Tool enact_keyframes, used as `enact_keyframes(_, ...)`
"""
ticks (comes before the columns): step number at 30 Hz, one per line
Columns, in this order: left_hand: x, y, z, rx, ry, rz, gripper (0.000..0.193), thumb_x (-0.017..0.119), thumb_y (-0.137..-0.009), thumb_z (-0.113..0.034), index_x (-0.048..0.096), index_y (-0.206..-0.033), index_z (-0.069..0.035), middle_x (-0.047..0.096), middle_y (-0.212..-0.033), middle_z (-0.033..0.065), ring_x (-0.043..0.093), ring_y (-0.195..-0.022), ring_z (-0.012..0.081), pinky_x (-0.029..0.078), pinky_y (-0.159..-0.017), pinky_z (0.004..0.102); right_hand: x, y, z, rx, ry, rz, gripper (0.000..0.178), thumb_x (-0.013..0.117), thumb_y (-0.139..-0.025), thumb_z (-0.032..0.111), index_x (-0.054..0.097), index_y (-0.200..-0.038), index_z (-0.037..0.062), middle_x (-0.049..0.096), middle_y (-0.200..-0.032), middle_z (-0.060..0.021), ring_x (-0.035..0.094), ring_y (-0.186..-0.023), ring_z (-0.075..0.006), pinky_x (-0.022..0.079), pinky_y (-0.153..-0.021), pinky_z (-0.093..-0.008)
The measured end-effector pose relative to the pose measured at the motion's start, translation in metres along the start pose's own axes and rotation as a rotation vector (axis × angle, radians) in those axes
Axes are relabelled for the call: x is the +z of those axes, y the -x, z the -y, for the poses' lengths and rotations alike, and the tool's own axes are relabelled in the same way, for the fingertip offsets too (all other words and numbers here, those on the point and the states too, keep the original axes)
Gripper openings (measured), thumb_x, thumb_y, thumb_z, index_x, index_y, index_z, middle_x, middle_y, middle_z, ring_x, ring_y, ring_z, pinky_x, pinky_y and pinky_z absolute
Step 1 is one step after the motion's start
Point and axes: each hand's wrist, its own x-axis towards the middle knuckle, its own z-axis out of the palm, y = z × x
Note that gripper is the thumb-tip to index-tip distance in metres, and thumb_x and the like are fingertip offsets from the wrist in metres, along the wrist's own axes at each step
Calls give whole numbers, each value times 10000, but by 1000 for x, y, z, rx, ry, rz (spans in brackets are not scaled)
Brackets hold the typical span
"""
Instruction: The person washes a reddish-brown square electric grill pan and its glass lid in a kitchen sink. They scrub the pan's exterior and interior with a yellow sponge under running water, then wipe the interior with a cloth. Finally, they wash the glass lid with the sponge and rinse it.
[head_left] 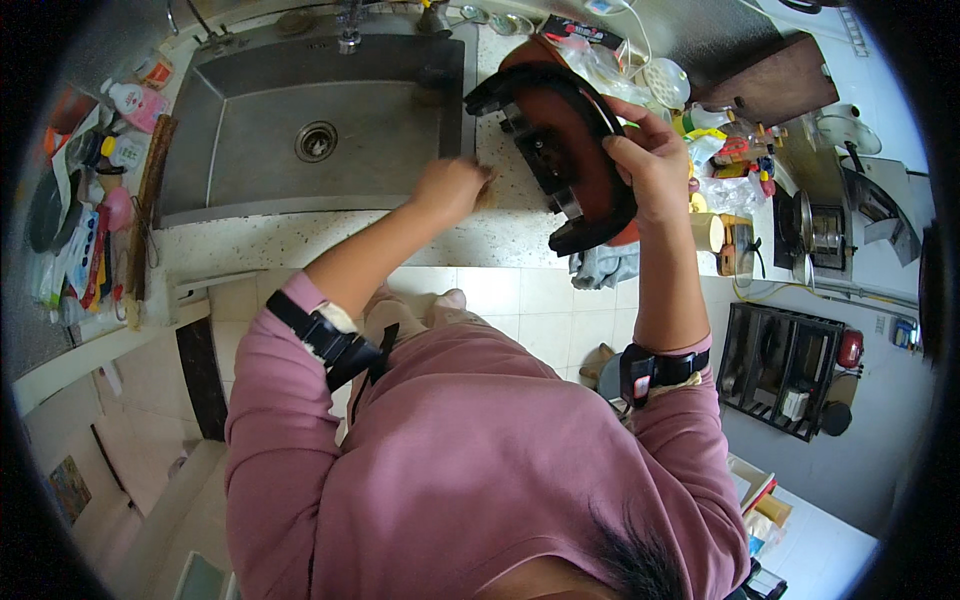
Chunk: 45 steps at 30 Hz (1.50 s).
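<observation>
My right hand point(652, 165) grips the rim of a tilted appliance body point(592, 150), reddish-brown with a thick black edge. It is held up over the speckled counter to the right of the sink. Black fittings and small shiny metal parts show on its face; I cannot tell its exact kind. My left hand point(450, 190) is closed above the counter's front edge, apart from the appliance body. A blurred brownish bit shows at its fingers, too unclear to name. A grey cloth point(604, 267) hangs over the counter edge below the appliance body.
A steel sink point(250, 140) with a tap point(349, 30) lies to the left. Bottles, including a pink one point(135, 105), crowd its far left. Jars and bags stand right of my right hand, before a brown board point(770, 80). A black rack point(780, 370) stands at the right.
</observation>
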Motion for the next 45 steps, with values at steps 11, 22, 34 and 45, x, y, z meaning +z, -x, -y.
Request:
enact_keyframes(11,-63,20,-73,328,513,-712,152,744,-733,-60,695,-875,-88,665,-836,46,655,-674,206,528,-572,303,20,0,-6,-22,-17,-20,399,656,-715,-17,632,-1112,-43,667,-742,-56,588,-623,-81,453,-567,-206)
enact_keyframes(22,-110,0,-31,194,644,-947,173,682,-798,24,686,-949,-60,641,-823,17,551,-608,53,442,-521,201,17,4,-5,6,10,4,392,665,-717,7,638,-1106,-28,663,-750,-45,591,-623,-79,462,-570,-209)
enact_keyframes(34,-93,-26,-9,516,-199,-731,216,621,-740,-135,692,-943,-135,640,-954,-23,613,-760,147,515,-615,284,18,7,-2,12,37,26,390,650,-703,-13,638,-1092,-42,647,-725,-28,559,-592,-58,424,-543,-187)
enact_keyframes(45,-72,-35,-17,291,-338,-706,226,587,-794,-149,657,-1004,-103,523,-877,30,606,-670,177,518,-552,311,15,4,-1,22,-5,11,400,639,-704,-32,633,-1103,-42,661,-738,-38,562,-601,-61,428,-551,-186)
